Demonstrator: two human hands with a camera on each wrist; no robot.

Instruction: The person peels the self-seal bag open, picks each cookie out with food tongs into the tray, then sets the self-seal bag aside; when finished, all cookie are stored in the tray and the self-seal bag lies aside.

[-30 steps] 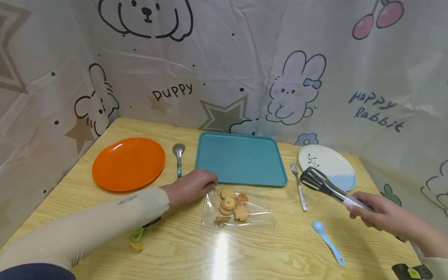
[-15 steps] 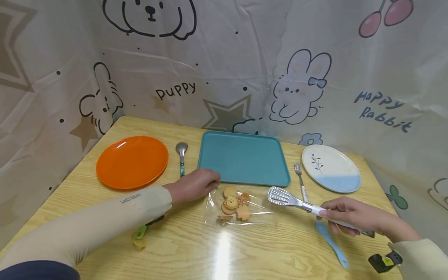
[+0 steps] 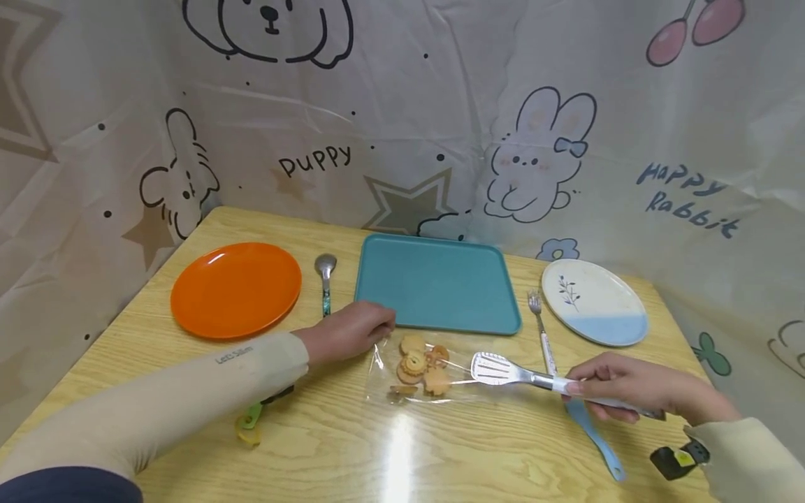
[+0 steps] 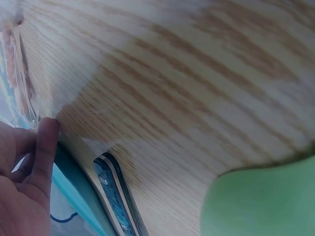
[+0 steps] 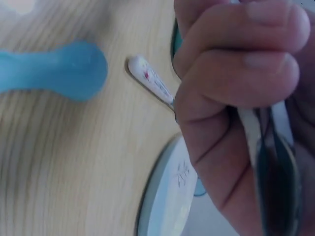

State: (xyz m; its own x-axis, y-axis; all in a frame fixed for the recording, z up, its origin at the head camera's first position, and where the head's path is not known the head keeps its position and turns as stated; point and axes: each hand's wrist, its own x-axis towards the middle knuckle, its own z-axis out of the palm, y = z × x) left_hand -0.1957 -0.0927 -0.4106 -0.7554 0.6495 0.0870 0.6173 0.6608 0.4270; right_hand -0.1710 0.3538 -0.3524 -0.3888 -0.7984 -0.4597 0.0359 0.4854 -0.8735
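Observation:
A clear plastic bag (image 3: 465, 397) with several cookies (image 3: 411, 367) inside lies in the middle of the table. My left hand (image 3: 352, 332) pinches the bag's upper left corner between thumb and finger, right by the tray's front edge. In the left wrist view that hand (image 4: 27, 172) shows its fingertips at the bag's plastic. My right hand (image 3: 629, 388) grips metal serving tongs (image 3: 493, 369) by their white handle. The slotted head of the tongs overlaps the bag's right end, just right of the cookies. In the right wrist view the fingers (image 5: 236, 78) curl round the handle.
Behind the bag lies a teal tray (image 3: 440, 279). An orange plate (image 3: 235, 290) and a metal spoon (image 3: 325, 272) are at left. At right are a fork (image 3: 544, 335), a white-and-blue plate (image 3: 594, 300) and a light blue spoon (image 3: 597, 440), partly under my right hand.
My right hand has brought the tongs leftward and down, from over the white-and-blue plate to the bag's right end. The left hand has kept its place at the bag's corner.

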